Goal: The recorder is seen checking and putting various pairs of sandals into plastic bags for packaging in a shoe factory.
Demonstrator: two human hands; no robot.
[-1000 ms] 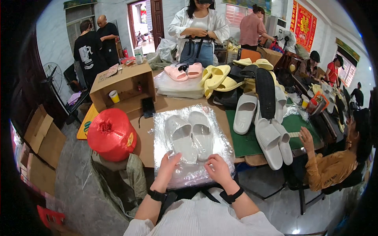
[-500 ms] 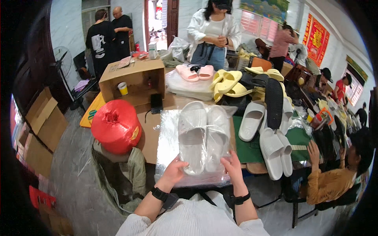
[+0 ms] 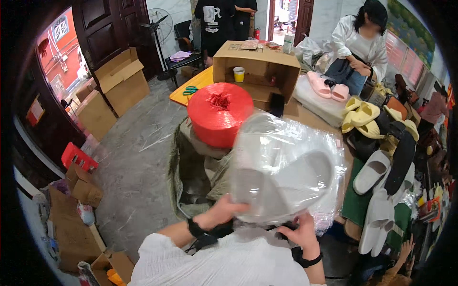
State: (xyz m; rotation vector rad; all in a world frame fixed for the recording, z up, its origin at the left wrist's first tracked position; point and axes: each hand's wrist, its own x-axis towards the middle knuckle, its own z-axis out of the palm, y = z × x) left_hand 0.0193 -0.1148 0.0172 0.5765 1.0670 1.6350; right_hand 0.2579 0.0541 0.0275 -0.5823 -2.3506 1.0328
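Note:
A pair of white slide slippers (image 3: pixel 305 176) in a clear plastic bag (image 3: pixel 267 136) is lifted and tilted in front of me, a little blurred. My left hand (image 3: pixel 223 212) is closed on the bag's near left edge. At the near right edge, the fingers of my right hand (image 3: pixel 304 232) are curled and pinch the plastic. Behind and to the right of the slippers lies a stack of shiny clear bags (image 3: pixel 331 190) on the table. A large red roll of plastic twine (image 3: pixel 222 114) stands just beyond my left hand.
An open cardboard box (image 3: pixel 291 78) holds a yellow-white cup (image 3: pixel 239 74). Pink slippers (image 3: pixel 328 86), yellow slippers (image 3: pixel 366 113) and loose white slippers (image 3: pixel 377 217) lie to the right. Green scissors (image 3: pixel 190 90) rest beside the roll. A person (image 3: pixel 360 47) stands across the table.
The bagged slippers have come up off the stack of bags and swung left, tilting, with both hands on them. My view has turned left, showing more floor and the doorway.

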